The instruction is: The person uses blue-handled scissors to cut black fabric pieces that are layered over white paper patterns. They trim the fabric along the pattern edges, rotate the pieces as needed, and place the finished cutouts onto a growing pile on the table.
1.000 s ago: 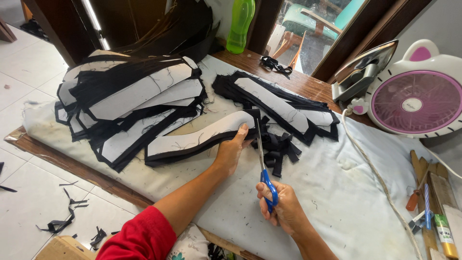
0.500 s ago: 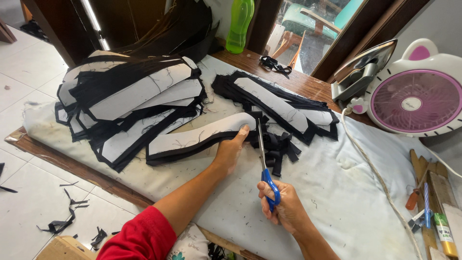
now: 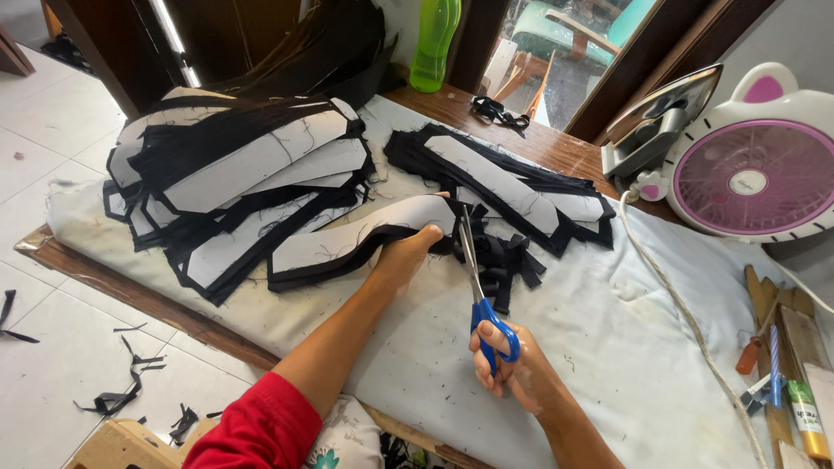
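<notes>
Blue-handled scissors [image 3: 479, 287] lie with their long axis near upright in view, blades pointing toward 12 o'clock, tips at the edge of a curved white-and-black fabric piece [image 3: 347, 243] on the pale padded table [image 3: 625, 347]. The right hand [image 3: 512, 369] has fingers curled shut through the handle loops. The left hand [image 3: 404, 256], at 10 o'clock from it, presses flat on the piece. A green bottle [image 3: 434, 43] stands at 12 o'clock; a yellow tube with a green label [image 3: 806, 417] lies at 3 o'clock.

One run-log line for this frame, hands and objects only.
left hand pressing fabric piece | right hand holding blue-handled scissors, blades at piece's edge | offcuts beside blades
</notes>
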